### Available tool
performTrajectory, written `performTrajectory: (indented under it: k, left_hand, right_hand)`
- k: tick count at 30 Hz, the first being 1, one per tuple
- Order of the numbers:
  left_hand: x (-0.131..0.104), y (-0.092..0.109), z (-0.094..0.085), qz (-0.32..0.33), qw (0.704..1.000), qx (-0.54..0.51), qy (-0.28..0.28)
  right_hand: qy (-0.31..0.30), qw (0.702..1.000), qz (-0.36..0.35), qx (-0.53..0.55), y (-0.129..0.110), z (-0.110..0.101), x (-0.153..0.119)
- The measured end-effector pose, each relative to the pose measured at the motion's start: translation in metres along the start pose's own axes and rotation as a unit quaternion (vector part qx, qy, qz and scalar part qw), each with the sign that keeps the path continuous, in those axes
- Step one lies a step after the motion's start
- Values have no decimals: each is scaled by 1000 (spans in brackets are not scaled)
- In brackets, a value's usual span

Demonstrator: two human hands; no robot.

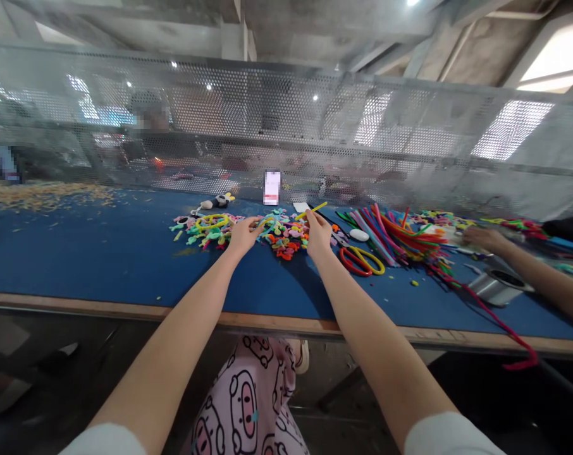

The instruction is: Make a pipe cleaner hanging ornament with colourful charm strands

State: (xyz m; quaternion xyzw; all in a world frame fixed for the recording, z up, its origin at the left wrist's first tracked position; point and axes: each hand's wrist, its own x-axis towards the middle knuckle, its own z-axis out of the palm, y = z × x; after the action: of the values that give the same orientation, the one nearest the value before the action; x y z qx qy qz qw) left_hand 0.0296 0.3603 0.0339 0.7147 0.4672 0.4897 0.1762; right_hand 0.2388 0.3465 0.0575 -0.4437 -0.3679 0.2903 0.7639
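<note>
At the centre of the frame, on a blue table (125,253): one heap of small twisted pieces (284,246), fuzzy, in pink, green, orange, turquoise and red, lying between and around the two hands. Item, left hand (243,234): at the left-centre part of the heap, thumb and fingers drawn toward each other at its edge; whether they gripped a piece could not be told. Item, right hand (319,231): right of centre, thumb and fingers pinching a yellow strip (319,208), which slanted up to the right above the heap.

Behind the heap, a phone (272,188), upright, screen lit; near it, a flat white item (300,206). Left of the phone, a small black-and-white figure (219,201), lying down.

Right of the right hand: scissors (362,261) with one red and one yellow handle loop; a white oval object (359,235); a bundle of long coloured strips (393,235).

At the right of the frame: a metal can (498,287), a red strand (509,335) hanging over the table edge, and a co-worker's hand (480,239). Upper left: scattered tan bits (49,194).
</note>
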Motion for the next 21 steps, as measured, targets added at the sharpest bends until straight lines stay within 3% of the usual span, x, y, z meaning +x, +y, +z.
performTrajectory:
  k: [4, 11, 17, 21]
  left_hand:
    - [-1, 1, 2, -41, 997, -70, 0]
    - [-3, 10, 8, -75, 973, -208, -68]
    - [-13, 24, 1, -39, 976, -154, -148]
    - [-11, 22, 3, 18, 995, -64, -80]
  right_hand:
    - [-32, 995, 86, 32, 0, 0, -1]
    - [-45, 989, 121, 72, -1, 1, -4]
    - [-116, 978, 139, 98, -4, 3, -8]
    - [-153, 973, 151, 79, -8, 6, -15]
